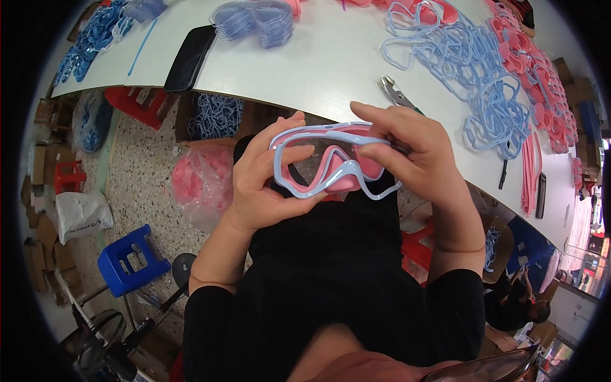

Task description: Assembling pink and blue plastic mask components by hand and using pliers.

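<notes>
Between my hands, above my lap at the table edge, is a pink swim mask (335,174) with a clear lens. A light blue rim frame (349,168) lies around its front; at the lower right the frame stands away from the pink body. My left hand (259,170) grips the mask's left side, with fingers over the lens and the thumb below. With thumb and fingers, my right hand (407,145) pinches the frame and mask at the upper right; the fingertips partly hide that corner.
On the white table (305,70) lie pliers (398,94), a black phone (189,58), stacked clear lenses (254,24), a heap of light blue frames (468,70) and pink mask bodies (541,83). Below are a box of blue cords (215,116), a blue stool (132,261) and a person (515,302) at right.
</notes>
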Action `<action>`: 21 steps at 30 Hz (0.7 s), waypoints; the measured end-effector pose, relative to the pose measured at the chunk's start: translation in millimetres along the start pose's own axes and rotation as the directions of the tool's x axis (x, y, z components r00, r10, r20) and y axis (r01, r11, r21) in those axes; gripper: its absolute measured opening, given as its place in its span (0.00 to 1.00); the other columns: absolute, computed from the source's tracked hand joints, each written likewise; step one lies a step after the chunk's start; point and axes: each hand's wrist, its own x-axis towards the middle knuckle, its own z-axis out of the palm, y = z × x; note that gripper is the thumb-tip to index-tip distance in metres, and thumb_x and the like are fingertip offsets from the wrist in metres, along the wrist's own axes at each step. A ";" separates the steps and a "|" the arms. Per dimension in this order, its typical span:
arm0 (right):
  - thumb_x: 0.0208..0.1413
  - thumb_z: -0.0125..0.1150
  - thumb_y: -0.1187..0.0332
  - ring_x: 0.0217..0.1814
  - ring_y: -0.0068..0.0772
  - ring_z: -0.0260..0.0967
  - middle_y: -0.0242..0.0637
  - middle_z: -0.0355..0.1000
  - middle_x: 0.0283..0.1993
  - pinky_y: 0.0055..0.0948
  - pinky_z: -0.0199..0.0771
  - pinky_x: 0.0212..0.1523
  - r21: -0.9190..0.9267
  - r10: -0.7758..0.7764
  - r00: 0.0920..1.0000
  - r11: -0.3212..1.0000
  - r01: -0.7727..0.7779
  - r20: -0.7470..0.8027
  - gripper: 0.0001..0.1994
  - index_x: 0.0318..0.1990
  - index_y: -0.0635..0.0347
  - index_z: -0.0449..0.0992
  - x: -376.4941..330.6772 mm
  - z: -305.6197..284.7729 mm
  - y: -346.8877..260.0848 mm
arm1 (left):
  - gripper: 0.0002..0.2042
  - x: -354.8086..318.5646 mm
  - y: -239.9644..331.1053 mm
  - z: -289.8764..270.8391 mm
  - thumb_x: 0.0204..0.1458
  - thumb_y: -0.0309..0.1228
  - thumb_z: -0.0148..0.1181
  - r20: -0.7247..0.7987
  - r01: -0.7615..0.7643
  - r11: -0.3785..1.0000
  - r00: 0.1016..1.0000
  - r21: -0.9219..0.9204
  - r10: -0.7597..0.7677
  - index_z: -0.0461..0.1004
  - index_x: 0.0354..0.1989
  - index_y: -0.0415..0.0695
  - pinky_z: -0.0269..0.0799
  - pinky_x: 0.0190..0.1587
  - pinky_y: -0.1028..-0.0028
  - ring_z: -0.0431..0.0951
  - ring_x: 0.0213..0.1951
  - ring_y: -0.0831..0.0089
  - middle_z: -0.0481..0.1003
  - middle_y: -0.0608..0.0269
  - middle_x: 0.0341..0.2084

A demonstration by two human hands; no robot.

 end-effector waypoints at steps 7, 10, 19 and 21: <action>0.55 0.68 0.75 0.41 0.25 0.70 0.33 0.74 0.34 0.24 0.68 0.41 -0.130 -0.113 0.993 0.985 0.115 0.026 0.07 0.41 0.62 0.82 5.9 5.2 17.8 | 0.31 8.3 18.2 0.9 0.31 0.30 0.82 0.051 0.039 0.997 0.998 0.059 -0.043 0.78 0.49 0.42 0.66 0.65 0.53 0.76 0.59 0.50 0.76 0.48 0.53; 0.56 0.67 0.74 0.46 0.25 0.70 0.34 0.73 0.39 0.25 0.68 0.47 0.112 0.060 0.997 0.992 -0.064 0.039 0.06 0.41 0.63 0.81 5.3 10.5 24.1 | 0.40 5.0 17.1 0.9 0.33 0.31 0.83 0.110 0.056 0.998 0.992 0.037 -0.060 0.69 0.58 0.36 0.69 0.64 0.56 0.78 0.58 0.54 0.76 0.48 0.54; 0.60 0.66 0.75 0.45 0.21 0.70 0.33 0.70 0.45 0.22 0.71 0.45 0.483 0.320 0.924 0.787 -0.383 0.211 0.06 0.42 0.67 0.80 -1.3 17.5 32.5 | 0.51 -5.5 17.7 8.6 0.33 0.34 0.83 -0.015 0.194 0.953 0.979 -0.232 -0.203 0.57 0.67 0.34 0.73 0.59 0.67 0.77 0.59 0.60 0.73 0.46 0.57; 0.60 0.66 0.75 0.45 0.21 0.70 0.33 0.69 0.45 0.22 0.71 0.45 0.493 0.323 0.922 0.779 -0.387 0.213 0.06 0.42 0.68 0.80 -1.2 19.3 33.2 | 0.52 -3.5 19.7 5.8 0.33 0.33 0.83 0.009 0.165 0.975 0.986 -0.151 -0.166 0.55 0.69 0.35 0.73 0.59 0.66 0.76 0.59 0.59 0.73 0.45 0.58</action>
